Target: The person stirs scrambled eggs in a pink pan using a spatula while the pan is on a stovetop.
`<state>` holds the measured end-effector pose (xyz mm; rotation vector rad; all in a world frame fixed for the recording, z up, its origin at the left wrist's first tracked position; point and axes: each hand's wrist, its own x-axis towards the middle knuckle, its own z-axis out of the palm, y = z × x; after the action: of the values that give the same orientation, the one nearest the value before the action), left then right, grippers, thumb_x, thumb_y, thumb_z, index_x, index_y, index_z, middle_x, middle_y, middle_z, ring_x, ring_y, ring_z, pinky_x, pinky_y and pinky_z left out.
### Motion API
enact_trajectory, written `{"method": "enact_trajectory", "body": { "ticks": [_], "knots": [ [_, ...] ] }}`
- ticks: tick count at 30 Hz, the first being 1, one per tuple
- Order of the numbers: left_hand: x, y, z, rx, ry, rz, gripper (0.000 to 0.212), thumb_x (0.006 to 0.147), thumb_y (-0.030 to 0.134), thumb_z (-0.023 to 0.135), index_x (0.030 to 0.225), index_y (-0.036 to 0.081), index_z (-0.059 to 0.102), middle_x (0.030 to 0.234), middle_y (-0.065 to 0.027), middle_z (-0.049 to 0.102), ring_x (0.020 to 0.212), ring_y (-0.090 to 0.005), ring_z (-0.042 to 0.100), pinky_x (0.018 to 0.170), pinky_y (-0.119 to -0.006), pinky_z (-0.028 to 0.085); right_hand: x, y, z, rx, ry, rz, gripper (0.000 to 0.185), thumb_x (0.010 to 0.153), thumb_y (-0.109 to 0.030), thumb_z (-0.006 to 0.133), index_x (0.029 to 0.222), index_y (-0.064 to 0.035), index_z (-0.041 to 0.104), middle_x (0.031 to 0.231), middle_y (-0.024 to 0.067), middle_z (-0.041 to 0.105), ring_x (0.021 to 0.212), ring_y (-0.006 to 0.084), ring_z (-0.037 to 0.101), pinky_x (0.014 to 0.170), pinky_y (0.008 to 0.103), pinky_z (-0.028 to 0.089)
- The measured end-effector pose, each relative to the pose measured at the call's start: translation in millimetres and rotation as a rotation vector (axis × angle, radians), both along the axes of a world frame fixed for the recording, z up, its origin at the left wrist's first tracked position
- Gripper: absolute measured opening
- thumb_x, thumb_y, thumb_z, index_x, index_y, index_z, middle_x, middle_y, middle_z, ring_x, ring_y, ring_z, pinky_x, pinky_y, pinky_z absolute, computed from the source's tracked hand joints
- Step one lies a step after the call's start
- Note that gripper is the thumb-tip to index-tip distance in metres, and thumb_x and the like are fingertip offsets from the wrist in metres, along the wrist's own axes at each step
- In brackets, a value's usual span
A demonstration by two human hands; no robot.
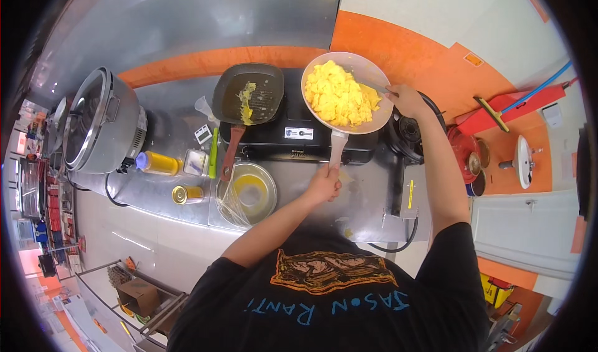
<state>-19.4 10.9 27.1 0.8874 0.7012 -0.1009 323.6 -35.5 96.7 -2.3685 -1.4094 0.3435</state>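
Observation:
My left hand (323,184) grips the pale handle (338,146) of a round frying pan (373,67). A heap of yellow scrambled eggs (334,95) fills much of the pan, mostly on its left side. From the right, my right hand (405,100) holds a spatula (371,84), whose blade is partly hidden against the eggs. The pan is above the right side of a black Rinnai gas stove (299,148); whether it rests on the burner I cannot tell. On the left side sits a square grill pan (247,95) with egg scraps and a reddish-brown handle.
A metal bowl (271,191) with yellow residue and a plastic bag (231,207) stands below the grill pan's handle. Farther left are a yellow-filled squeeze bottle (159,163), a can (188,195), a digital timer (202,134) and a large cooker (110,137). A black burner (407,130) lies beneath my right forearm.

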Motion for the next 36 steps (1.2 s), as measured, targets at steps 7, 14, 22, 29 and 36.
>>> {"method": "enact_trajectory", "body": {
  "ticks": [7, 14, 22, 29, 36],
  "knots": [
    [0.0, -6.0, -0.5, -0.031, 0.029, 0.036, 0.021, 0.103, 0.036, 0.040, 0.098, 0.016, 0.040, 0.069, 0.0009, 0.042, 0.047, -0.0076, 0.032, 0.042, -0.026, 0.023, -97.8, -50.9, 43.9, -0.258, -0.598, 0.143, 0.028, 0.091, -0.020, 0.054, 0.117, -0.0134, 0.060, 0.071, 0.0150, 0.064, 0.070, 0.0317, 0.067, 0.057, 0.0455, 0.052],
    [-8.2, -2.8, -2.0, -0.030, -0.015, 0.043, 0.025, 0.102, 0.037, 0.041, 0.099, 0.013, 0.042, 0.068, 0.0006, 0.043, 0.047, -0.0076, 0.034, 0.042, -0.026, 0.024, -110.2, -56.7, 80.2, -0.172, -0.486, -0.301, 0.031, 0.097, -0.027, 0.048, 0.121, -0.0103, 0.059, 0.081, 0.0237, 0.066, 0.074, 0.0409, 0.066, 0.066, 0.0525, 0.052],
    [-7.6, -0.2, -1.7, -0.017, 0.003, 0.037, 0.027, 0.102, 0.038, 0.042, 0.097, 0.012, 0.043, 0.069, 0.0009, 0.043, 0.048, -0.0079, 0.033, 0.043, -0.027, 0.025, -116.2, -54.0, 55.0, -0.261, -0.428, -0.295, 0.033, 0.097, -0.022, 0.045, 0.122, -0.0071, 0.061, 0.082, 0.0204, 0.068, 0.079, 0.0377, 0.068, 0.069, 0.0506, 0.053],
    [-7.0, -0.7, -8.5, -0.048, -0.024, 0.034, 0.026, 0.102, 0.038, 0.042, 0.096, 0.012, 0.043, 0.068, 0.0011, 0.043, 0.047, -0.0076, 0.032, 0.043, -0.027, 0.023, -107.5, -58.8, 41.0, -0.289, -0.427, -0.368, 0.033, 0.097, -0.023, 0.043, 0.119, -0.0060, 0.061, 0.085, 0.0202, 0.069, 0.083, 0.0384, 0.068, 0.071, 0.0498, 0.053],
    [-9.1, -1.0, -4.5, -0.023, -0.001, 0.045, 0.027, 0.102, 0.038, 0.042, 0.096, 0.012, 0.043, 0.068, 0.0012, 0.043, 0.047, -0.0073, 0.031, 0.043, -0.027, 0.023, -116.7, -58.1, 53.7, -0.261, -0.434, -0.373, 0.032, 0.097, -0.022, 0.042, 0.117, -0.0053, 0.061, 0.083, 0.0207, 0.069, 0.082, 0.0388, 0.068, 0.072, 0.0500, 0.053]
  ]
}}
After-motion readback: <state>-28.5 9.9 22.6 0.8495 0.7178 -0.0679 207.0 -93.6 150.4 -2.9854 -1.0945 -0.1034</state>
